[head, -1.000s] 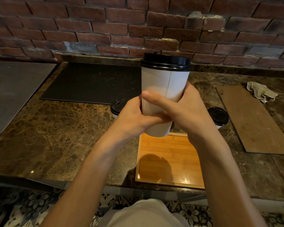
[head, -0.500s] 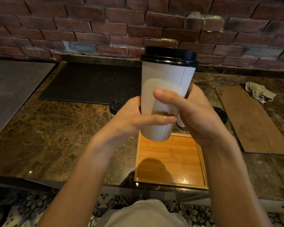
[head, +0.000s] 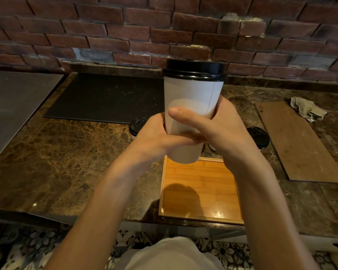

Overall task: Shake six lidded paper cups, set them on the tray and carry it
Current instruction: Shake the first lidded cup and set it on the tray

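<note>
The left hand (head: pixel 156 137) and the right hand (head: pixel 222 129) both wrap the lower half of 1 paper cup (head: pixel 191 90). The fingers curl round its wall, and the right thumb lies across the near side above the left thumb. The cup is upright and lifted off the tabletop (head: pixel 66 152), with its base hanging just above the far edge of the tray (head: pixel 199 191). Its black lid (head: pixel 193 68) sits well above both hands, untouched.

The cup looks like thin white paper, so it will likely give and dent if squeezed hard. A broad 2-handed wrap like this one spreads the pressure better than a pinch would. Whether it is full, and so how heavy it is, cannot be told. The lid appears only pressed on and may be the weak point in a shake. A palm or finger over the top would probably make it safer. The smooth wall tapers toward the base, which suggests the cup could slide down through a loose hold.

Below the hands the wooden tray lies bare. Just beyond the left hand a second lidded cup (head: pixel 136 125) stands on the tabletop, and another (head: pixel 259 136) stands past the right hand. Farther right lie a brown board (head: pixel 300 143) and a crumpled cloth (head: pixel 306 109).
</note>
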### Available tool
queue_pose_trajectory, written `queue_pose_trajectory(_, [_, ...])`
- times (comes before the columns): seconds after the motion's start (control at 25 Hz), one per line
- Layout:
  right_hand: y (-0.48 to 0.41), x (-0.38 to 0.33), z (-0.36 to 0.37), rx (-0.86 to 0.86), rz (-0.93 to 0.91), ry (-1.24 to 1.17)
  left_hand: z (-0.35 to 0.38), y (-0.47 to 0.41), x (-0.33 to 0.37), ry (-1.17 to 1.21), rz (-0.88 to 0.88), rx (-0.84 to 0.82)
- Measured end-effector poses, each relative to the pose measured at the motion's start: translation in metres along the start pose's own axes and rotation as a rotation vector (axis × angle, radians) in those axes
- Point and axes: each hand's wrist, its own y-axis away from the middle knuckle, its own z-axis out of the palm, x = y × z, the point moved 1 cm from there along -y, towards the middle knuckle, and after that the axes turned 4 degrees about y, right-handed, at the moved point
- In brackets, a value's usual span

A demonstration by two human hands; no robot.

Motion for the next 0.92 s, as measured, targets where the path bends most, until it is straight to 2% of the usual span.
queue_pose_trajectory(0.16, [0.0, 0.002, 0.004, 0.084, 0.019, 0.061, 0.003, -0.002, 0.0, -0.051, 0.008, 0.037])
queue_pose_trajectory(0.36, [0.0, 0.002, 0.003, 0.09, 0.031, 0.04, 0.004, -0.003, -0.001, -0.049, 0.004, 0.031])
queue_pose_trajectory(0.64, [0.001, -0.001, -0.004, 0.018, 0.003, -0.054, 0.0, -0.001, 0.005, -0.007, 0.024, -0.052])
queue_pose_trajectory(0.92, [0.001, 0.001, -0.009, -0.156, -0.017, -0.227, 0.0, 0.004, 0.009, 0.171, 0.016, -0.211])
